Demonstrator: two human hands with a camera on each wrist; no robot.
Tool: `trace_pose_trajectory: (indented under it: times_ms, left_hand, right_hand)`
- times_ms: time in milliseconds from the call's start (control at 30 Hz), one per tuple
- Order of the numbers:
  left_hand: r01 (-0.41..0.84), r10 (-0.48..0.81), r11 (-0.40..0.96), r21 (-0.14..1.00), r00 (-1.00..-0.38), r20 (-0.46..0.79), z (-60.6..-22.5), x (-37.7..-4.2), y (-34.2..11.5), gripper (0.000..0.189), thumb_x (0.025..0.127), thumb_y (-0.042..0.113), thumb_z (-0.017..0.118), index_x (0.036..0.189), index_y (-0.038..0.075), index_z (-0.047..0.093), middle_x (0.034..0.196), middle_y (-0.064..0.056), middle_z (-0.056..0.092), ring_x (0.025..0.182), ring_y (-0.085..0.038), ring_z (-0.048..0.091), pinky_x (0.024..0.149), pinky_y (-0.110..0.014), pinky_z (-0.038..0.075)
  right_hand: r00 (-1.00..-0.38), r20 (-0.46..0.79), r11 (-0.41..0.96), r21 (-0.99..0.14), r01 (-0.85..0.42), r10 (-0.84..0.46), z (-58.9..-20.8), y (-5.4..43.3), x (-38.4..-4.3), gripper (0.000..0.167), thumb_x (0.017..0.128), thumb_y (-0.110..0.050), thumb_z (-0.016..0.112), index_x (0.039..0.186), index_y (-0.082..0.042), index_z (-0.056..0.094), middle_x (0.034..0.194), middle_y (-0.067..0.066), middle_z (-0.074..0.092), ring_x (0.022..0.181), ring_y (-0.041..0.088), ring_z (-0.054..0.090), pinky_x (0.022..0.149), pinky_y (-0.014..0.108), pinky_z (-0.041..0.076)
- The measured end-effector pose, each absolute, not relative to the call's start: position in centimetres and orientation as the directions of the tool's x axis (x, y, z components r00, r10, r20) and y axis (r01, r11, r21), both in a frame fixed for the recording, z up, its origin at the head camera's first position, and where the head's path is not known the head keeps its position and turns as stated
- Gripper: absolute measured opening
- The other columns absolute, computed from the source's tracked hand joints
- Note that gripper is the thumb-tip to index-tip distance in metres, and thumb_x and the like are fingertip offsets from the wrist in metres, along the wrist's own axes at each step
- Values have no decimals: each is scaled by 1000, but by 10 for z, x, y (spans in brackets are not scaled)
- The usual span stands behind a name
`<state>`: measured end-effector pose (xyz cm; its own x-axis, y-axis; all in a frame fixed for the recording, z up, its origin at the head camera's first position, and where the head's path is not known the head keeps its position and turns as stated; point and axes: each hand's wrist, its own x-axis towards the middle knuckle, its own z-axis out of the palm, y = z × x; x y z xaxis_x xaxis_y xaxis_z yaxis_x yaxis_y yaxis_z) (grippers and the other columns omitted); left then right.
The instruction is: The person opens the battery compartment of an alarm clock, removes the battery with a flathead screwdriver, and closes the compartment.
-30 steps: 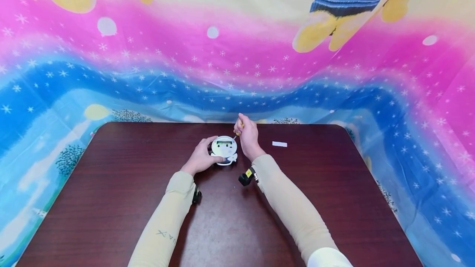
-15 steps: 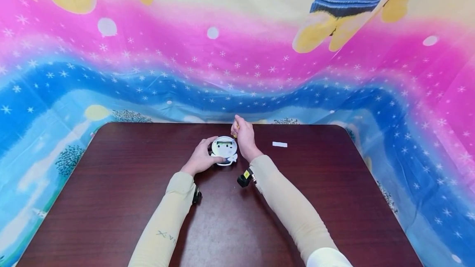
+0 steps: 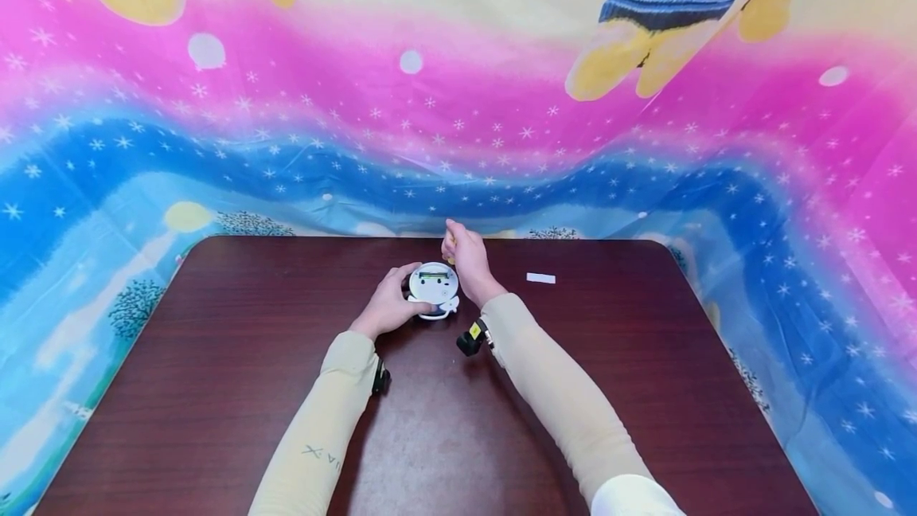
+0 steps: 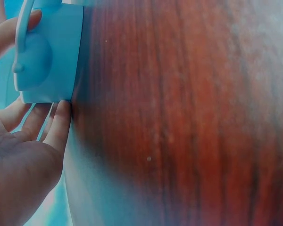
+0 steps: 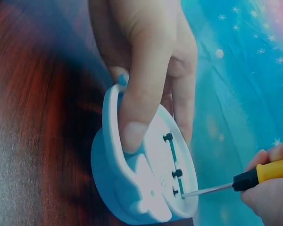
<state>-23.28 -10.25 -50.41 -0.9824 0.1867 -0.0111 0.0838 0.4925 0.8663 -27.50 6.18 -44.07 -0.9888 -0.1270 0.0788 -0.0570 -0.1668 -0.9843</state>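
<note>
A white, round-faced cartoon device (image 3: 433, 291) with black eye-like marks and a dark slot stands near the table's far edge. My left hand (image 3: 390, 305) grips its left side, with the thumb across the lower front, as the right wrist view shows. In the left wrist view, fingers (image 4: 60, 125) support the device's side (image 4: 61, 56). My right hand (image 3: 470, 259) holds a screwdriver (image 5: 276, 168) with a yellow and black handle. Its metal shaft points at the face near the rim, by one end of the slot. Whether the tip is seated in anything is unclear.
A small white rectangular strip (image 3: 540, 279) lies on the dark wooden table (image 3: 609, 357) to the right of the hands. Beyond the far edge hangs a colourful printed cloth (image 3: 501, 126), which also lines both sides.
My right hand has shifted slightly left, bringing the screwdriver from outside the device's rim to its upper right edge. The left hand and the device have stayed put.
</note>
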Motion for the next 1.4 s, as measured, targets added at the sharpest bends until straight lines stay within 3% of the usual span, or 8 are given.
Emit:
trace_pose_trajectory:
  times_ms: [367,700,933,1167,1400]
  left_hand:
    - [104,189,498,861,-982,9,-505,-234,-103,87,76,17,87,151,2,44,136,-19,50,118,-31,54,100,-43,44]
    - [98,196,493,865,-981,-1,-506,-234,-103,87,77,16,88,151,3,44,136,-19,50,118,-31,54,100,-42,44]
    - [103,196,483,870,-981,8,-507,-237,-104,88,77,16,89,151,3,44,136,-18,50,117,-30,54,101,-42,43]
    - [105,198,482,870,-980,9,-509,-238,-104,88,77,17,89,151,3,44,137,-17,50,118,-29,53,101,-41,43]
    - [103,200,482,870,-980,4,-508,-236,-103,87,77,16,88,151,2,44,134,-18,51,117,-30,55,100,-42,44]
  right_hand:
    - [-985,33,-379,-925,33,-167,-449,82,-283,50,109,-24,37,62,-9,30,62,6,27,61,24,25,75,37,34]
    - [-979,30,-463,-884,67,-200,-456,96,-283,48,109,-21,33,62,-13,30,63,3,26,62,24,25,83,39,38]
    - [-984,-29,-513,-850,116,-175,-461,110,-283,47,109,-21,32,63,-12,32,65,2,30,65,21,33,93,42,40]
    - [-986,-79,-503,-853,142,-145,-467,121,-282,46,110,-25,34,65,-12,32,69,5,36,72,23,42,93,40,45]
    - [-983,-128,-523,-834,178,-131,-475,135,-280,47,110,-26,33,65,-12,35,74,9,52,89,29,59,103,46,42]
